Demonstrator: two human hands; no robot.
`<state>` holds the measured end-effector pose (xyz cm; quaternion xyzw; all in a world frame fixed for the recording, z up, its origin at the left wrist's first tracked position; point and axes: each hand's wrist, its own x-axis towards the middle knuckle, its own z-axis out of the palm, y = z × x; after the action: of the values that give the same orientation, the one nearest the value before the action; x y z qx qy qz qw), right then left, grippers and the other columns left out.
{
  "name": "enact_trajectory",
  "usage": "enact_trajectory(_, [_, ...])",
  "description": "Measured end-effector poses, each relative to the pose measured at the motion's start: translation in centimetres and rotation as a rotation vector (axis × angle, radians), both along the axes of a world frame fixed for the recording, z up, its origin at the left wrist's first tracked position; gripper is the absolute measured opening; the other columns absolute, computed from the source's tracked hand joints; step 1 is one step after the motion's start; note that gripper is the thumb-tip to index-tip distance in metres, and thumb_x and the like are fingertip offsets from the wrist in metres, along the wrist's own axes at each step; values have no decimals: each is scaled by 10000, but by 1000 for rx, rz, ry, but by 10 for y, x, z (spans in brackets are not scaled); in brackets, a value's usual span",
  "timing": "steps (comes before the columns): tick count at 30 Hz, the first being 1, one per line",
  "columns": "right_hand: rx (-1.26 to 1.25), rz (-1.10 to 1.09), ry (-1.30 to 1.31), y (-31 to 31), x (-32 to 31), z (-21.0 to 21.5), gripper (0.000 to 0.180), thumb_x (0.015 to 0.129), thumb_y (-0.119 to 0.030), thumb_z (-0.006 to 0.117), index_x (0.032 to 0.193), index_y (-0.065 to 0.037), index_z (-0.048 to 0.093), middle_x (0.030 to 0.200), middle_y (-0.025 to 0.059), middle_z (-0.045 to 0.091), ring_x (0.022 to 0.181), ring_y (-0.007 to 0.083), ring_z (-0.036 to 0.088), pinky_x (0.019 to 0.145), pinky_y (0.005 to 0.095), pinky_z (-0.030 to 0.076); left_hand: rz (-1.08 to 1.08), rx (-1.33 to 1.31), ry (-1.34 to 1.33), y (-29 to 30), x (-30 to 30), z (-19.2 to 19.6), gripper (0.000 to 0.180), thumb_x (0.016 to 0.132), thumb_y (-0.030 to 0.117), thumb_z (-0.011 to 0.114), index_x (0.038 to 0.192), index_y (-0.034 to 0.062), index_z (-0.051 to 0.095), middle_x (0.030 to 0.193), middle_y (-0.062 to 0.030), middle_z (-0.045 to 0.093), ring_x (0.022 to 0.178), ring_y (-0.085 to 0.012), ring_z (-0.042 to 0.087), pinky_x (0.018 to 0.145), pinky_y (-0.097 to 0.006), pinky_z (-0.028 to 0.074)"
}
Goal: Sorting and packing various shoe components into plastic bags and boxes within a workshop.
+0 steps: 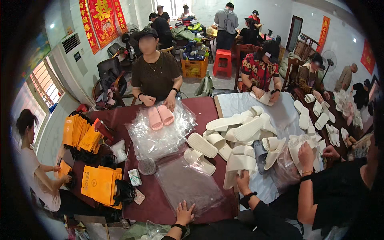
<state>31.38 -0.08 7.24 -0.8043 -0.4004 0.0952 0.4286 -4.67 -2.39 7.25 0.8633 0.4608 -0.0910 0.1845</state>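
Note:
My left hand (185, 214) lies with its fingers spread at the near edge of a stack of flat clear plastic bags (188, 182). A pair of cream slippers (239, 162) is tilted up in my right hand (243, 183), whose fingers are closed at the lower end. Beyond it, a heap of cream slippers (246, 128) covers part of a pale cloth. One grey slipper (261, 156) lies just right of the held pair. Another cream slipper (203, 162) rests beside the bags' far right corner.
Across the table, a co-worker handles pink slippers (161, 117) on clear plastic. Orange paper bags (102, 184) stand at left near a tissue pack (135, 177) and a round clear container (147, 166). At right, another person's hand (306, 155) is close to my right arm, touching bagged slippers.

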Motion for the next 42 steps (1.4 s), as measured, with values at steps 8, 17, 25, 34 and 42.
enact_trajectory(8, [-119,554,379,-75,-49,87,487,717,-185,610,1144,12,482,1106,164,541,1042,268,498,898,357,380,-151,218,-48,6,-12,-25,489,758,275,548,1229,222,428,1321,-210,309,1144,-454,348,899,-546,332])
enact_trajectory(17, [-667,906,874,-101,-83,112,569,818,-288,590,1281,-30,384,1021,62,551,792,109,504,685,251,424,-173,403,32,11,-11,-25,295,789,187,477,1060,84,534,1220,-166,446,1075,-396,444,825,-509,407])
enact_trajectory(25, [-592,1163,716,-117,-108,82,647,811,-327,585,1305,2,328,1090,125,525,887,153,498,758,262,397,-238,446,-47,10,-29,-38,406,785,154,475,1176,48,462,1205,-146,469,1039,-335,480,805,-401,440])
enact_trajectory(34, [-635,1168,599,-107,-127,106,533,819,-252,582,1245,12,402,1203,77,482,1085,135,410,924,263,310,-18,455,-274,35,-26,-8,409,791,138,477,1198,96,459,1186,-111,485,1038,-298,465,848,-409,375])
enact_trajectory(42, [-465,938,554,-109,-140,79,518,800,-312,595,1180,16,468,1102,137,553,981,204,527,828,313,412,56,297,-585,33,-27,25,372,827,158,465,1190,76,460,1173,-142,480,1043,-302,454,855,-435,349])
